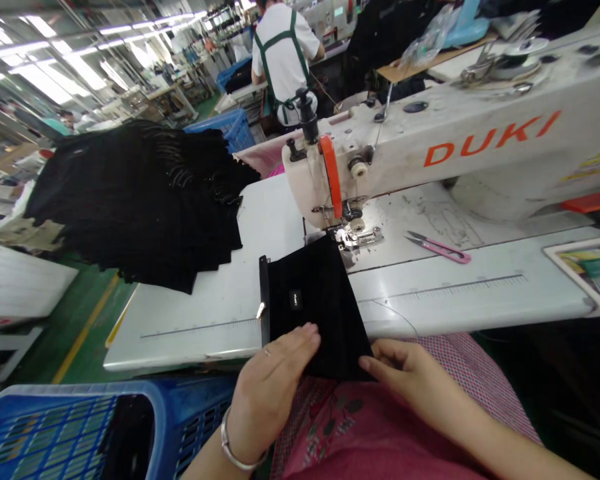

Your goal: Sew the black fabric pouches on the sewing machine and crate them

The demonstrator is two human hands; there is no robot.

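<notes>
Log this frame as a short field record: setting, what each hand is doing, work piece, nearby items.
setting: sewing machine on a white table
left hand: flat on black zippered pouch
right hand: fingers at the pouch's near edge
pouch: far end at the presser foot
nearby: pink thread snips, black fabric stack, blue crate

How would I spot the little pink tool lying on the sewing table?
Start at the white sewing machine with orange lettering. On the white table under its arm, right of the needle, lie small pink-handled thread snips. They are the only pink thing on the tabletop, apart from the black fabric piece.
</notes>
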